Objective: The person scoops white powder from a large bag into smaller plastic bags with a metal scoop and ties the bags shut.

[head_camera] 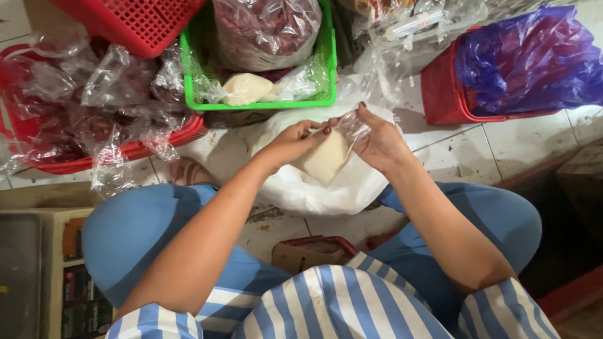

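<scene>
Both my hands hold a small clear plastic bag [328, 157] filled with a pale yellowish-white powder or grain. My left hand [295, 140] grips the bag's upper left side, fingers curled over it. At the bag's crinkled open top, my right hand [377, 143] pinches the plastic. The bag hangs over a large white plastic sack [314, 188] lying on the tiled floor between my knees.
A green basket [260, 100] ahead holds clear bags of red stuff and one pale bag [246, 88]. Red baskets stand at left [75, 164] and right [440, 100], the right one under purple plastic [534, 59]. A small red-rimmed box [311, 251] sits near my lap.
</scene>
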